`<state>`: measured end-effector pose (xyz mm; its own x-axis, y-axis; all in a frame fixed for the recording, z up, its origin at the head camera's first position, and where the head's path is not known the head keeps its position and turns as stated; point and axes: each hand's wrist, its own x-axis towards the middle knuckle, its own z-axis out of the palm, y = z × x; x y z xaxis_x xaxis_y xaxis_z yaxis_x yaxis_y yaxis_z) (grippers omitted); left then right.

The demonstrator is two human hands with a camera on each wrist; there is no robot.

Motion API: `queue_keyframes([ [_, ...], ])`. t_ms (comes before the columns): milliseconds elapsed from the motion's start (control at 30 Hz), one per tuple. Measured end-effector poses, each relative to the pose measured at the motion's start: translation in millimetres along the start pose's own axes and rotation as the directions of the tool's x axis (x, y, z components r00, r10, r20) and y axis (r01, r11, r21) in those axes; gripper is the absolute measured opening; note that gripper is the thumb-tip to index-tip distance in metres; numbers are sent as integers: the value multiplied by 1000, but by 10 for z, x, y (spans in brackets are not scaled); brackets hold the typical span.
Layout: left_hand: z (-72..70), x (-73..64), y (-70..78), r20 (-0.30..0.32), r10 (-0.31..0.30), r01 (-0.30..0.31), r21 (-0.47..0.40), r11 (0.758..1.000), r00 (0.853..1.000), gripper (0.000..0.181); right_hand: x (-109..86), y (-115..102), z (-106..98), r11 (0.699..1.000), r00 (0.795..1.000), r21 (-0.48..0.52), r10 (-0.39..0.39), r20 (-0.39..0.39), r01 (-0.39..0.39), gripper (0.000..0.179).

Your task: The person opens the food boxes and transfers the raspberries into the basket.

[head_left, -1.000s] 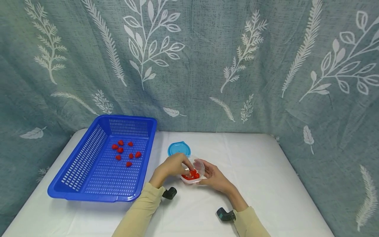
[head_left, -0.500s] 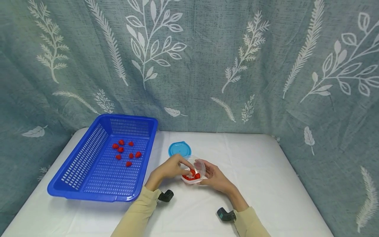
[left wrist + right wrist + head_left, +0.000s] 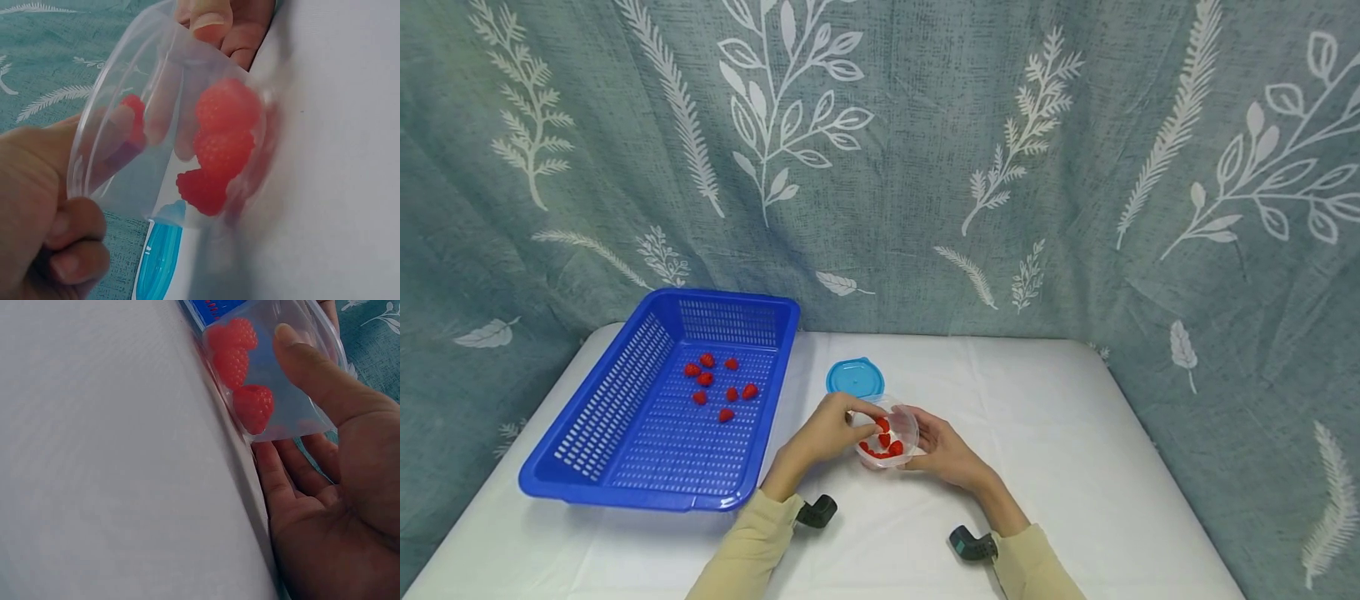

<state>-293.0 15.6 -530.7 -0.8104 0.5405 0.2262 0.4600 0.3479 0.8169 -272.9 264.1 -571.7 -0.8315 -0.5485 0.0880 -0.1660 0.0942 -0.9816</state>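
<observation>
A clear plastic container [image 3: 910,427] with several raspberries [image 3: 895,448] at its bottom stands on the table. My right hand [image 3: 953,450] holds it from the right, the thumb along the near wall and the other fingers round the far side. My left hand [image 3: 829,429] reaches over the left rim and pinches a raspberry [image 3: 133,119] between thumb and fingers, up near the mouth of the container. Through the wall in the left wrist view, more raspberries [image 3: 225,150] show below that one. The right thumb [image 3: 312,365] presses the outer wall in the right wrist view.
Just behind the container lies a blue lid [image 3: 855,378]. On the left stands a large blue basket [image 3: 658,475] with several raspberries [image 3: 705,379] scattered on its floor. A patterned curtain [image 3: 895,167] hangs behind the white table [image 3: 1037,417].
My left hand has drawn up and slightly left from the container's bottom, with a raspberry now between its fingertips. The right hand and the container have hardly moved.
</observation>
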Motion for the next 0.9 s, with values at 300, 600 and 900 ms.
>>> queue_keyframes([
  [300,-8,-90,28,-54,26,-25,18,1000,998,33,0,-10,21,1000,1000,-20,-6,-22,6,85],
  [600,-26,-183,70,-197,65,-56,52,997,978,29,48,11,94,993,996,-115,-7,-94,-4,81],
  [900,-3,-328,312,-229,27,-48,-88,995,973,23,41,-45,145,986,994,-165,4,-107,-22,93],
])
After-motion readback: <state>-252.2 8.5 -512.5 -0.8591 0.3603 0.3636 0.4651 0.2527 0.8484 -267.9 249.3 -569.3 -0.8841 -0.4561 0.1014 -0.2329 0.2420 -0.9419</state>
